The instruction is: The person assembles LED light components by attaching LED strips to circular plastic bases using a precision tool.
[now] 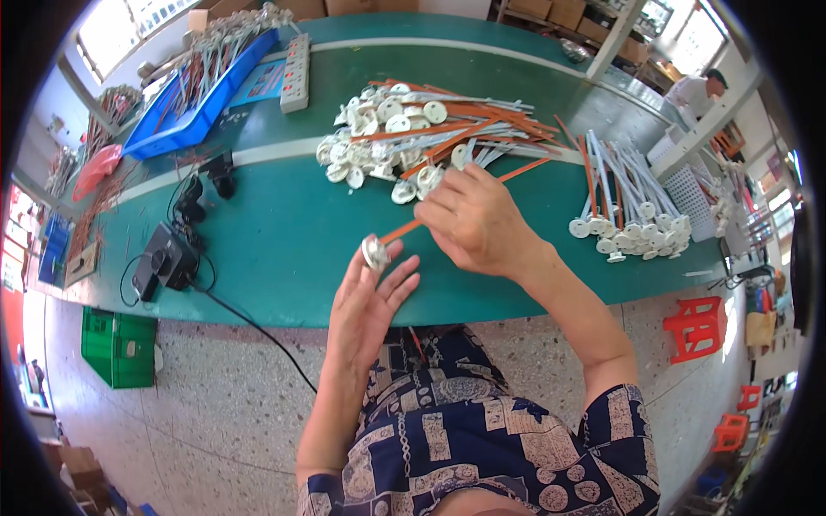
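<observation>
Both hands are raised over the near edge of the green bench (284, 249), close together but not touching each other, as I see it from the head camera. With my left hand (370, 301) I show the palm upward, the fingers spread and loose, and the fingertips pinch a small round white disc (375, 252) at its edge. From this disc an orange strip (403, 229) goes up and to the right, under my right hand (473, 219). The right hand is turned back-side up, with the fingers bent down on the strip; I think it is closed on the strip, but the fingers hide the contact, so I cannot be fully sure. Just behind the right hand lies a big pile of the same parts (422, 133), white discs mixed with orange and grey strips, spread on the middle of the bench. To the right, well apart from the pile, there is a second bundle (632, 211) of grey rods with white disc ends, lying beside a white basket (693, 193). On the left side of the bench I see a black device with cables (168, 258), a white power strip (295, 73) farther back, and a blue tray (194, 116) with long parts inside. Under the bench a green crate (120, 344) stands on the floor, and a red stool (697, 327) is at the right.
</observation>
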Motion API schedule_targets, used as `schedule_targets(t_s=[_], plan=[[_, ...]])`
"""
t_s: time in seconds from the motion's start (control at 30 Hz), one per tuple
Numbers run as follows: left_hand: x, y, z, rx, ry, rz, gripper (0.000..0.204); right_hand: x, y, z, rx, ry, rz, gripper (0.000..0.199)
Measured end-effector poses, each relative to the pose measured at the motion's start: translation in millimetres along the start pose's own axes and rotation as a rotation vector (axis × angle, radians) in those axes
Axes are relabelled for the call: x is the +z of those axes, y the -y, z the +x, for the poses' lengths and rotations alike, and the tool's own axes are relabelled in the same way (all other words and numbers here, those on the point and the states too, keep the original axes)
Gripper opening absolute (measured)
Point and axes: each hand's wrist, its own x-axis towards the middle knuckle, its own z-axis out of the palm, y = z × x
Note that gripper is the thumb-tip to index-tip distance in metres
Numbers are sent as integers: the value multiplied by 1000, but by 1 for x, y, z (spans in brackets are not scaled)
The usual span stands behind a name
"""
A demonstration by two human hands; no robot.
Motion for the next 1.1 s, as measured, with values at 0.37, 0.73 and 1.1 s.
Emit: schedule_targets(t_s=[0.37, 0.73, 1.1], plan=[[-13, -1, -20, -55, 5, 253, 52, 21, 23, -36, 159, 61, 316, 10], [-22, 1, -27, -152, 33, 10, 50, 34, 35, -38, 270, -37, 504, 10], [-31, 9, -28, -125, -23, -53, 46, 27, 84, -49, 237, -237, 389, 29]])
